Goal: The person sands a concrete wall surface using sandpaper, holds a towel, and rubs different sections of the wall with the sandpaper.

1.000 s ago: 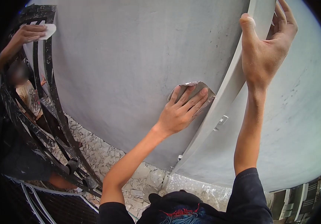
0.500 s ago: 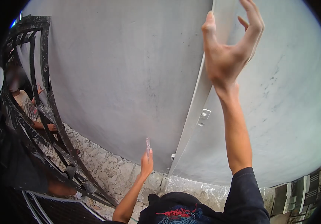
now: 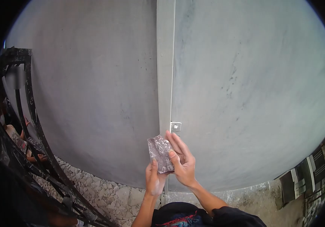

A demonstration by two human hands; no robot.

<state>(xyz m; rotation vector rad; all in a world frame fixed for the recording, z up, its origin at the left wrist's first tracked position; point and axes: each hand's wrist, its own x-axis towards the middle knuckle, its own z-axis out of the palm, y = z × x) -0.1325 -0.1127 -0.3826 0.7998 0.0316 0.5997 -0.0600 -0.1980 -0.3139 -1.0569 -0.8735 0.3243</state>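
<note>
A worn piece of sandpaper (image 3: 159,152), brownish grey and speckled with white dust, is held up before my chest. My left hand (image 3: 155,182) grips its lower edge, thumb on the near face and the other fingers hidden behind. My right hand (image 3: 184,167) has its thumb pressed on the right edge, with its fingers stretched up behind. Just beyond both hands rises a grey panel wall (image 3: 102,83), split by a light upright metal strip (image 3: 164,68). A small bolted bracket (image 3: 175,126) sits on the strip's right side, slightly above my right fingertips.
To the left stands a dark metal frame (image 3: 37,117), with another person (image 3: 16,135) partly visible behind it. Broken stone rubble (image 3: 94,189) lies along the wall's foot. Dark panels and slats (image 3: 302,179) are stacked at the lower right.
My right hand has come down from high on the strip to the sandpaper. My left hand has turned the sandpaper from edge-on to face-on. The view has shifted right.
</note>
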